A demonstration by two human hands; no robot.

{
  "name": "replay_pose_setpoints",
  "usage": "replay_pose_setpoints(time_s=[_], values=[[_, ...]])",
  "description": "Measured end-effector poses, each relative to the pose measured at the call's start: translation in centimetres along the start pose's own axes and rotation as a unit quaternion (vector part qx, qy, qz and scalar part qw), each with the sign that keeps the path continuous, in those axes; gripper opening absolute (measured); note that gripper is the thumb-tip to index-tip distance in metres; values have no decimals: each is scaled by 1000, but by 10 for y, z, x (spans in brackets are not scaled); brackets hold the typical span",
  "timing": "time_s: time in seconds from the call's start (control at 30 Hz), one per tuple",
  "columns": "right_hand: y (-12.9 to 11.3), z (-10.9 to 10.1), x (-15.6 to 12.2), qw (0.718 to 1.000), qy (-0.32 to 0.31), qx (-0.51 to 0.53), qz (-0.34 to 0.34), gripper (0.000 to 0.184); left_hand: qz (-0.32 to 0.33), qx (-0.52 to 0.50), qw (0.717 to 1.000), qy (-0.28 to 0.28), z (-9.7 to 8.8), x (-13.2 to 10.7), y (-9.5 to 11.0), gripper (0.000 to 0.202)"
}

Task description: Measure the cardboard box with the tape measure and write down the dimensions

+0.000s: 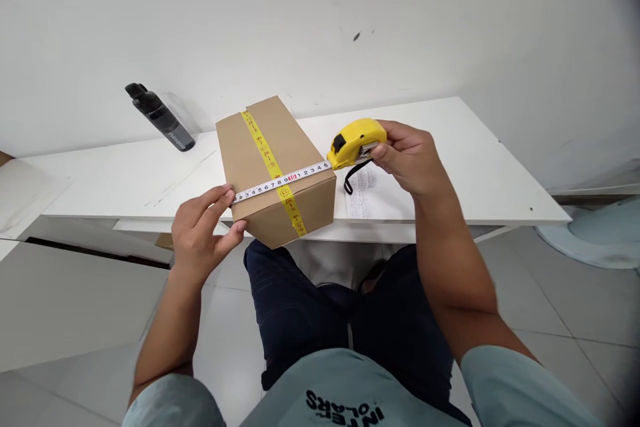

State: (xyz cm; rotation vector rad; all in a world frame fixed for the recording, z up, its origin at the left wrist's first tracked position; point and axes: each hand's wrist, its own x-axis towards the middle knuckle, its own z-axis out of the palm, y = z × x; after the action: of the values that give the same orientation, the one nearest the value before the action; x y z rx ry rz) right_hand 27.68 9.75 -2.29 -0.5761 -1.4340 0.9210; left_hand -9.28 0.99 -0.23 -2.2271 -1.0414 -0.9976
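A brown cardboard box (pixel 250 147) sealed with yellow printed tape (pixel 263 150) sits at the front edge of the white table. Across its top lies the white blade (pixel 260 189) of a tape measure, drawn out of its yellow case (pixel 361 140). My right hand (pixel 413 153) grips that case just off the box's right edge, and a black wrist strap (pixel 351 177) hangs below it. At the box's left edge, my left hand (pixel 205 227) pinches the blade's end, fingers on top and thumb against the box's side.
On the white table (pixel 450 167), a printed paper (pixel 377 197) lies right of the box, partly behind the strap. A dark bottle (pixel 160 118) stands at the left near the wall (pixel 320 20). A pale blue rounded object (pixel 595 233) is at the far right.
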Motion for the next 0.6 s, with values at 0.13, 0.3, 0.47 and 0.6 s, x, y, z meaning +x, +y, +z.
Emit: replay_pose_setpoints(time_s=[0.13, 0.3, 0.47, 0.6], values=[[4, -1, -1, 1000, 3, 3, -4, 50, 14, -16, 1000, 17, 3, 1, -2, 44], [7, 2, -1, 1000, 19, -3, -8, 49, 11, -17, 1000, 16, 4, 0, -4, 43], [14, 12, -2, 997, 72, 0, -7, 47, -2, -23, 1000, 8, 5, -3, -4, 40], [20, 17, -5, 995, 99, -5, 6, 49, 9, -34, 999, 18, 5, -2, -3, 40]])
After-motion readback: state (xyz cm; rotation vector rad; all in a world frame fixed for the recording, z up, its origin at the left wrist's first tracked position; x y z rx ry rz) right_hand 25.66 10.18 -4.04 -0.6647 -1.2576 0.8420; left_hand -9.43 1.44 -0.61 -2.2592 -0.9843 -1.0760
